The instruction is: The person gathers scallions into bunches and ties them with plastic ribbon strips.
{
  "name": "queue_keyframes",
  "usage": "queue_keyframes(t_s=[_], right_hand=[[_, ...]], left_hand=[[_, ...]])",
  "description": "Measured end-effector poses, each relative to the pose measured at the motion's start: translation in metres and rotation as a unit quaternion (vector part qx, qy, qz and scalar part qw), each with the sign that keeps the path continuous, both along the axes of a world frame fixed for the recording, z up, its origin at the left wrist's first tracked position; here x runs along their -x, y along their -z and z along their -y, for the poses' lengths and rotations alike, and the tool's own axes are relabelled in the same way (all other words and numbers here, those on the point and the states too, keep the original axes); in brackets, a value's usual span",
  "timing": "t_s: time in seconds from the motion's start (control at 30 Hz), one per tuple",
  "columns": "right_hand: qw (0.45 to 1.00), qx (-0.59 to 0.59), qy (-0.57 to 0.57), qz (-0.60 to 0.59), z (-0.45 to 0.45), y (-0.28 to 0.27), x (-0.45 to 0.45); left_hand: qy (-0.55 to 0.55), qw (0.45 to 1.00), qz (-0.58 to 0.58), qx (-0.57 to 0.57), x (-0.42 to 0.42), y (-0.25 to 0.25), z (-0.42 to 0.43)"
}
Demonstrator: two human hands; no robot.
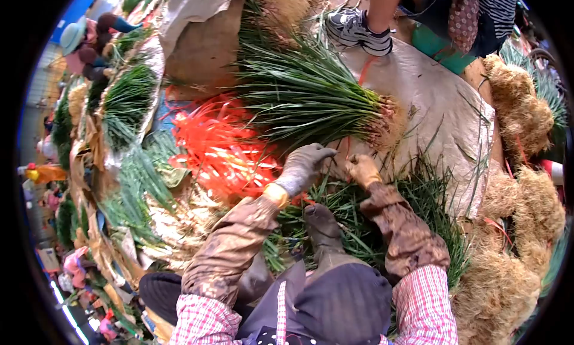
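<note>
A thick bundle of spring onions (311, 106) lies in front of me, green leaves to the left and pale roots to the right. A thin red plastic strip (363, 70) emerges beyond the bundle, and a short red length shows on the near side by my hands. My left hand (302, 166), in a grey glove, has its thumb and fingers pinched together just below the bundle; what they hold is too small to make out. My right hand (362, 169) is closed beside it, its fingertips at the near end of the red strip.
A heap of red plastic strips (224, 145) lies left of the bundle. Loose green leaves (418, 195) surround my boot (324, 225). A pale sheet (448, 130) spreads to the right, with root-covered bundles (496, 285) beyond. Another person's shoe (359, 31) stands on the sheet.
</note>
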State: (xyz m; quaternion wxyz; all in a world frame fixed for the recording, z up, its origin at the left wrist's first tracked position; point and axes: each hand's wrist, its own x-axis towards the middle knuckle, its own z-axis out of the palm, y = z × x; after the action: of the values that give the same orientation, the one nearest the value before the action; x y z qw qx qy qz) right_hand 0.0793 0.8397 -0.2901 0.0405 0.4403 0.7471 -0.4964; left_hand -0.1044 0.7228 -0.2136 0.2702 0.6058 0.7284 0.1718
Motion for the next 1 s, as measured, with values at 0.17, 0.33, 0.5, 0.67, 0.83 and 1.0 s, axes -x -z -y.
queue_keyframes(t_s=[0.17, 0.33, 0.5, 0.67, 0.83, 1.0], right_hand=[[0.995, 0.065, 0.037, -0.067, -0.021, -0.025, 0.001], [0.995, -0.064, 0.038, -0.07, -0.1, -0.068, 0.034], [0.961, -0.273, 0.027, 0.025, -0.251, -0.016, 0.087], [0.925, -0.279, 0.087, 0.244, -0.274, 0.06, 0.134], [0.968, -0.121, 0.103, 0.197, -0.245, 0.017, 0.151], [0.93, 0.036, 0.322, -0.171, -0.287, 0.132, 0.121]], left_hand=[[0.054, 0.997, -0.021, 0.041, -0.029, 0.077, -0.084], [-0.031, 0.986, 0.1, -0.127, -0.027, 0.115, -0.082], [-0.085, 0.973, 0.181, -0.115, -0.028, 0.103, -0.073], [-0.106, 0.983, 0.137, -0.067, -0.028, 0.092, -0.065], [-0.17, 0.981, 0.066, -0.064, -0.025, 0.075, -0.059], [-0.156, 0.984, 0.011, 0.091, -0.012, 0.062, -0.065]])
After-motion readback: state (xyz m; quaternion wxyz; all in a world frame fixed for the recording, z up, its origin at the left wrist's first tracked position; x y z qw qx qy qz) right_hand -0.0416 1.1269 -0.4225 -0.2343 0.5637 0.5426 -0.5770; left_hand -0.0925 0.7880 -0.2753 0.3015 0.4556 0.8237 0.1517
